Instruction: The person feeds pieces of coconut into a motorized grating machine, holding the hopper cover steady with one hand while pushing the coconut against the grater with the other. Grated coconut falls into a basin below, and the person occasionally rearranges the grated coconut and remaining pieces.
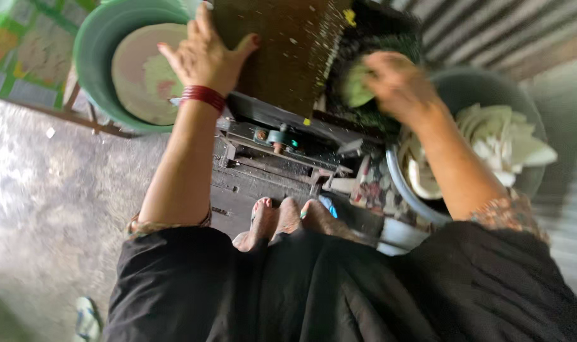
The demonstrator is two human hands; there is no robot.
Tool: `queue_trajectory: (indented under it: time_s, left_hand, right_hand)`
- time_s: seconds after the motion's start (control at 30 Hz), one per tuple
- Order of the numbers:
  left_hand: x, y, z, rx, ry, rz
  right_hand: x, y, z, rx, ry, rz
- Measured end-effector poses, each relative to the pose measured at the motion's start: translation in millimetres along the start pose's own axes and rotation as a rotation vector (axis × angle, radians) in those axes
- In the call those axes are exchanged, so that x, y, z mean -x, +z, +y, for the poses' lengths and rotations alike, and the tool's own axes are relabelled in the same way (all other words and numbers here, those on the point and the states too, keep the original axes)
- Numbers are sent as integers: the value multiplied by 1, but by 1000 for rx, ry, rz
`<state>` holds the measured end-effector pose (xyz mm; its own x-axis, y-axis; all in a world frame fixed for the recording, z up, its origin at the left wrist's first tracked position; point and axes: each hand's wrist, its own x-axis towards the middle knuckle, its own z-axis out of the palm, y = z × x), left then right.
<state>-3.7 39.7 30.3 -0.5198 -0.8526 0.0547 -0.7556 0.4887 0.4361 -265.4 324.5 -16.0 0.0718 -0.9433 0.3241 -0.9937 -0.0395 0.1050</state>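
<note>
Left hand (206, 57): fingers spread flat on dark board (282, 50), gripping nothing; red bangles at wrist. Right hand (396, 82): blurred, fingers closed on pale green leaf (358, 85) over dark machine (282, 158). Green basin (92, 69) with round lid far left. Grey basin (478, 88) right, holding pale leaf pieces (504, 139). Bare feet (282, 218) below machine. No labels visible.

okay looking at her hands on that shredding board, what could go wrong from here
The right hand presses a green leafy piece onto the dark grating board; fingertips could likely get scraped as the piece shrinks. The left hand only rests on the board, so it might slip. Bare toes sit right under the metal frame.
</note>
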Motion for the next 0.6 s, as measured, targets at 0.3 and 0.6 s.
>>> queue_trajectory:
  time_s: [0.3,0.6]
  left_hand:
    - [27,-1,-6,-111,85,8]
    - [12,13,-19,-177,258,150]
  right_hand:
    - [-15,-4,-47,-86,449,-370]
    - [0,26,-59,122,372,-245]
